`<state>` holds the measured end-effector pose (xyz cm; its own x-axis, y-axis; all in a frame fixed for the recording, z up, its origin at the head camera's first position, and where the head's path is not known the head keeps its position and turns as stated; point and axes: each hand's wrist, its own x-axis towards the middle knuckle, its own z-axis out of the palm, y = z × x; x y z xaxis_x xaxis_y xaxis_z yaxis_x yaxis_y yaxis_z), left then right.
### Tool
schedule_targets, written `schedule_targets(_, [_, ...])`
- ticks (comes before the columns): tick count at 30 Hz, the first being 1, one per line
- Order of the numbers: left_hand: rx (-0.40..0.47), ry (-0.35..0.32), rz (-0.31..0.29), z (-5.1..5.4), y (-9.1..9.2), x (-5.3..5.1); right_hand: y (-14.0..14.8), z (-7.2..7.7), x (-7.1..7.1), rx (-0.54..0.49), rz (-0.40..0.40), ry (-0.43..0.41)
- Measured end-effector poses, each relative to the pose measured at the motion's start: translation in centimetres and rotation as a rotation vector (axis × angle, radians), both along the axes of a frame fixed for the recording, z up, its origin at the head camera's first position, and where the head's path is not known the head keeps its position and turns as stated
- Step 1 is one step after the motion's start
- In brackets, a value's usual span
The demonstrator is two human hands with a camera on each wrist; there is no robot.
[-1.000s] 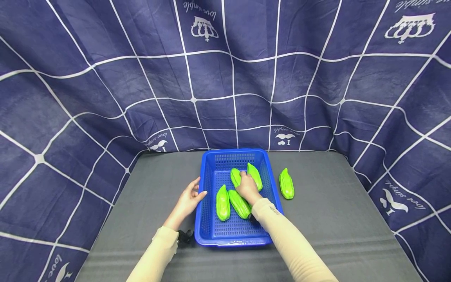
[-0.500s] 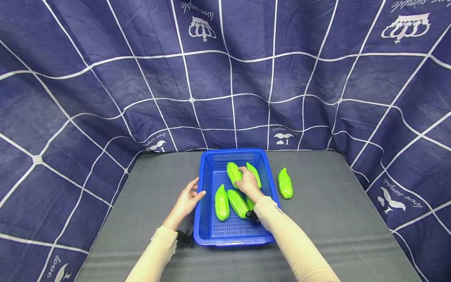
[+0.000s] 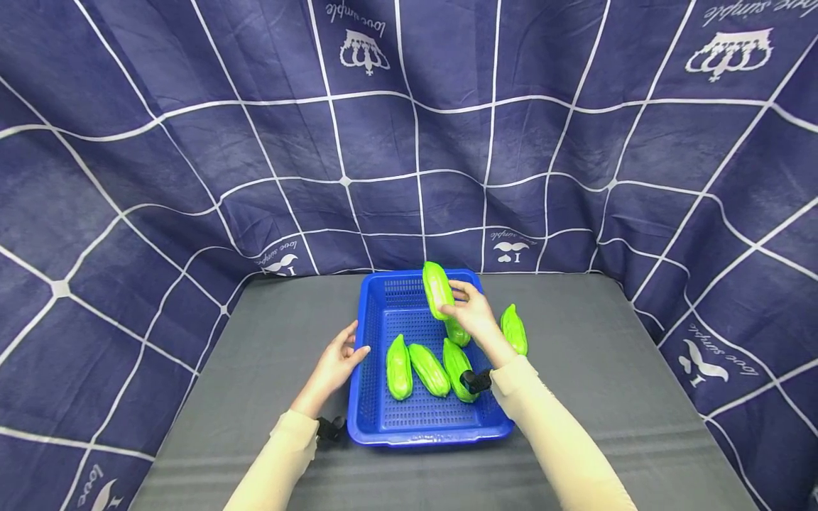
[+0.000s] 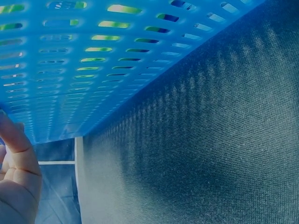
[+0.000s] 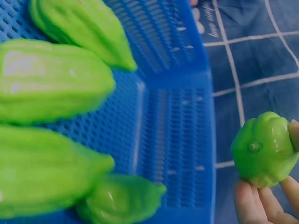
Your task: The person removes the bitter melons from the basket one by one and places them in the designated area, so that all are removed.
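My right hand (image 3: 473,312) pinches a green ridged vegetable (image 3: 437,284) between thumb and fingers, raised over the back of the blue basket (image 3: 428,436). The right wrist view shows the blunt end of this held vegetable (image 5: 261,149), with fingers (image 5: 266,203) around it. At the basket's left rim my left hand (image 3: 332,365) grips, thumb at the top and fingers outside; its fingers (image 4: 18,144) are partly seen in the left wrist view. Inside lie several similar vegetables (image 3: 399,369), one partly hidden under the right hand.
Another green vegetable (image 3: 514,330) lies on the grey tabletop (image 3: 581,383), just right of the basket. A dark blue cloth with white grid lines (image 3: 383,156) hangs behind the table and at both sides.
My right hand has lifted the vegetable up and toward the back, out from among the others, uncovering one at the basket's right side. My left hand has stayed at the rim.
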<state>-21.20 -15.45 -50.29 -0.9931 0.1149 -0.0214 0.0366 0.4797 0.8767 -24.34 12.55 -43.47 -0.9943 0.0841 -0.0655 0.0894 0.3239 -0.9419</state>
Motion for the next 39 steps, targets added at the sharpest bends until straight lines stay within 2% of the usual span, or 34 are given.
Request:
schedule_targets(6, [0.016,0.012,-0.001,0.0,-0.1,0.1,3.3,1.2,0.7,-0.070,-0.038,0.007])
schedule_targets(14, [-0.002,0.003,-0.007,0.2,0.0,0.2,8.5,1.1,1.3,-0.106,-0.101,-0.011])
schedule_targets(19, [-0.016,0.014,-0.007,0.1,-0.1,0.3,11.3,0.4,1.9,-0.081,-0.159,-0.038])
schedule_targets(24, [-0.006,0.023,-0.001,0.1,-0.1,0.3,13.4,-0.7,2.5,-0.027,-0.181,-0.070])
schedule_targets(27, [-0.003,0.034,0.001,0.0,-0.1,0.3,14.2,-1.3,2.8,-0.003,-0.187,-0.091])
schedule_targets(34, [-0.003,0.008,0.011,0.2,0.1,0.4,15.6,-2.5,3.5,0.009,-0.198,-0.133])
schedule_targets(39, [0.000,0.040,0.005,0.0,0.0,0.4,16.3,-3.5,3.8,0.012,-0.179,-0.178])
